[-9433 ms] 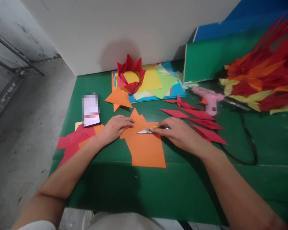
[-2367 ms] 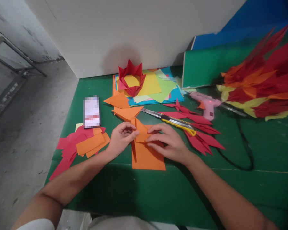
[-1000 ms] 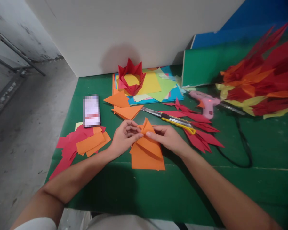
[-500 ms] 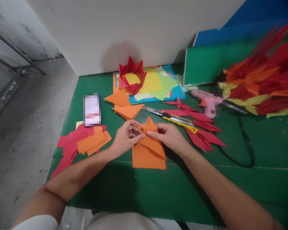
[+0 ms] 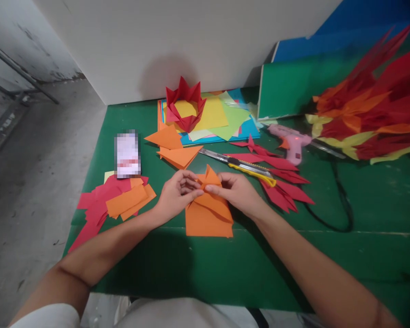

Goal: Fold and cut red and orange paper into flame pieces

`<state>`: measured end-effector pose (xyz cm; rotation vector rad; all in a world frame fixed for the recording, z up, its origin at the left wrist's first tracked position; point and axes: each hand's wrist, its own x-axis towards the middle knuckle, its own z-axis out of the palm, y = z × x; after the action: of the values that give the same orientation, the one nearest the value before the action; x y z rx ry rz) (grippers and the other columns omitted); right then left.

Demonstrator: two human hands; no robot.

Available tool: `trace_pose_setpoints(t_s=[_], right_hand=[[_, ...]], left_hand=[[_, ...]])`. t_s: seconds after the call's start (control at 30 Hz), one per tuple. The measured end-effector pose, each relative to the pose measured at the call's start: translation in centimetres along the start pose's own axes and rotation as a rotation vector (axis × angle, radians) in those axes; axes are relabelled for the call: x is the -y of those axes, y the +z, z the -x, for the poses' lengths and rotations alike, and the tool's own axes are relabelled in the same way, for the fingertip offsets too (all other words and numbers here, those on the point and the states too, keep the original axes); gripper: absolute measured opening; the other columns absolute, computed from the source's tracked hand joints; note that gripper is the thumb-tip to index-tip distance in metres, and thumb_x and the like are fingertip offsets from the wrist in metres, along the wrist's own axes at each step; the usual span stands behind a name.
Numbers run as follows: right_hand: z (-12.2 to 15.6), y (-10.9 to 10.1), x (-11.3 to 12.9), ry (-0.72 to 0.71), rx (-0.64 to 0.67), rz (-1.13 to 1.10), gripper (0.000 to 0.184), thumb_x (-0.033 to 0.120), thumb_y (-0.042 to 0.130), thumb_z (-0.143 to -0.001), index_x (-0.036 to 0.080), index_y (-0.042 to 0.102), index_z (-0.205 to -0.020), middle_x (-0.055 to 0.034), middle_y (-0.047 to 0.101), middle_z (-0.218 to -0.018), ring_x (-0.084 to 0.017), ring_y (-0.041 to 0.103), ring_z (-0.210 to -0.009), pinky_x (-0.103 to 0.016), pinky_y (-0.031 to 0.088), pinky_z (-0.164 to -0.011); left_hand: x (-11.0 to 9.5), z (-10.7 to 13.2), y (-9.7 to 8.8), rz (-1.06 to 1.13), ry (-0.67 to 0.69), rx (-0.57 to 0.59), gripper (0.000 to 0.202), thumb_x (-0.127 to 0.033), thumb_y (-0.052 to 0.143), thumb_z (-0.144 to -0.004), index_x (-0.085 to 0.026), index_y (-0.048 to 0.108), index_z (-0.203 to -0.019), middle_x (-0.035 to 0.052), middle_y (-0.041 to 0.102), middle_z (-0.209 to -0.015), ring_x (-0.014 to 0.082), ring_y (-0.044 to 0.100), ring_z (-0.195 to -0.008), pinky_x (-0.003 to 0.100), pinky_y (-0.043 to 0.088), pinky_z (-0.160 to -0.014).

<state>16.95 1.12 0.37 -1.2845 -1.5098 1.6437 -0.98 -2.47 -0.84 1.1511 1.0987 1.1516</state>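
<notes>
Near the table's front, my left hand [image 5: 178, 193] and my right hand [image 5: 238, 190] pinch a piece of folded orange paper [image 5: 212, 180] between them. Its top comes to a point, and part of it is hidden behind my fingers. More orange paper [image 5: 207, 222] lies flat under it on the table. Just beyond my hands rest two pointed, folded orange pieces [image 5: 180, 156] and a box cutter [image 5: 239, 165] with a yellow grip. Several folded red paper pieces [image 5: 289, 175] lie to the right of my right hand.
Red and orange paper strips [image 5: 112, 196] lie left, below a phone [image 5: 127, 154]. At the back, a red paper ring [image 5: 202, 111] stands on coloured sheets [image 5: 222, 119]. A pink glue gun [image 5: 295, 145] with a black cord lies right, by a red-orange paper bundle [image 5: 379, 102].
The whole view has shifted slightly, so everything appears a little further left and up. Both hands keep their pinch on the folded orange paper.
</notes>
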Motion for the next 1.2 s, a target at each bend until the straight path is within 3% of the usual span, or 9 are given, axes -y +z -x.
trace_pose_setpoints(t_s=[0.17,0.3,0.5,0.93,1.2], right_hand=[[-0.02,-0.23,0.2,0.0,0.051,-0.095,0.037,0.049,0.077,-0.062,0.018,0.056,-0.066,0.0014,0.057,-0.067,-0.012,0.05,-0.061,-0.025,0.041,-0.056],[-0.11,-0.46,0.24,-0.026,0.051,-0.121,0.034,0.052,0.071,-0.07,0.019,0.063,-0.07,0.0005,0.06,-0.069,-0.013,0.052,-0.063,-0.027,0.043,-0.062],[-0.24,-0.39,-0.1,-0.07,-0.06,-0.092,0.034,0.049,0.073,-0.069,0.019,0.06,-0.062,0.0037,0.05,-0.058,-0.01,0.044,-0.056,-0.024,0.037,-0.056],[-0.06,-0.25,-0.04,-0.062,-0.051,-0.06,0.036,0.05,0.074,-0.067,0.019,0.058,-0.06,0.0021,0.053,-0.059,-0.012,0.047,-0.058,-0.027,0.042,-0.06],[-0.04,-0.25,-0.13,-0.065,-0.047,-0.074,0.035,0.046,0.074,-0.069,0.019,0.055,-0.06,0.0031,0.051,-0.061,-0.01,0.045,-0.058,-0.025,0.038,-0.058]], left_hand=[[-0.16,0.29,-0.04,-0.102,0.041,0.005,0.019,-0.023,0.072,-0.073,-0.016,0.056,-0.079,0.0013,0.063,-0.078,0.0095,0.061,-0.069,0.019,0.05,-0.061],[-0.54,0.43,-0.19,-0.309,0.171,0.06,0.003,-0.016,0.066,-0.078,-0.017,0.067,-0.076,0.0031,0.067,-0.078,0.0116,0.062,-0.072,0.023,0.05,-0.066],[-0.38,0.45,-0.39,-0.452,0.277,0.088,0.013,-0.013,0.064,-0.081,-0.021,0.073,-0.081,0.0032,0.07,-0.083,0.0131,0.064,-0.077,0.024,0.051,-0.07],[-0.2,0.63,-0.52,-0.463,0.263,0.128,0.015,-0.014,0.062,-0.082,-0.023,0.074,-0.086,0.004,0.071,-0.088,0.0144,0.065,-0.082,0.026,0.053,-0.077],[0.03,0.71,-0.43,-0.467,0.302,0.157,0.02,-0.013,0.057,-0.086,-0.023,0.073,-0.092,0.0048,0.071,-0.095,0.0148,0.066,-0.088,0.027,0.053,-0.081]])
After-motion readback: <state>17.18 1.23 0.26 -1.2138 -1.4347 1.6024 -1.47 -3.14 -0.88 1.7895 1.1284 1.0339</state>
